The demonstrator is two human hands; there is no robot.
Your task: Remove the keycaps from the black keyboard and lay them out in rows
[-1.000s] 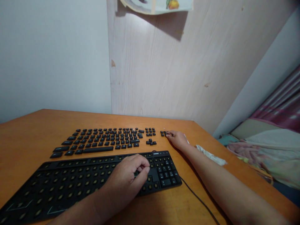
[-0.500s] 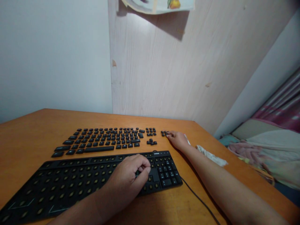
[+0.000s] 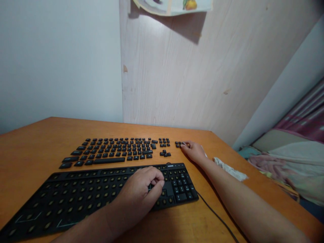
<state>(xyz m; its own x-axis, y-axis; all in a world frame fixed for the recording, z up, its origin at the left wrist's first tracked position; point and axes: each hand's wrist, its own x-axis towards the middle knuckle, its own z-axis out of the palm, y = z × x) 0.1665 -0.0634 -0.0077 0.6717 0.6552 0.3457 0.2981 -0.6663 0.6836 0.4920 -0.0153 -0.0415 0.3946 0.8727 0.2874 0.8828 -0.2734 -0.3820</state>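
A black keyboard (image 3: 76,173) lies slanted on the desk, most of its keycaps off and its rows of key posts bare. Keycaps still fill the number pad (image 3: 181,189) at its right end. My left hand (image 3: 143,187) rests over the keyboard's middle-right part, thumb and curled fingers pressed together; anything inside them is hidden. Behind the keyboard, loose black keycaps (image 3: 121,148) are laid out in keyboard order, with a long space bar (image 3: 109,161) in front. My right hand (image 3: 193,150) reaches to the small right-hand group of keycaps (image 3: 178,144), its fingertips closed on a keycap, partly hidden.
The wooden desk (image 3: 202,219) meets a wall behind. A black cable (image 3: 215,215) runs from the keyboard's right side towards me. A crumpled pale cloth or wrapper (image 3: 230,169) lies right of my right forearm. Bedding (image 3: 268,165) is beyond the desk's right edge.
The view has shifted slightly. My right hand's fingertips have moved a little at the right-hand keycap group, where another keycap now shows in its near row. My left hand stays on the keyboard.
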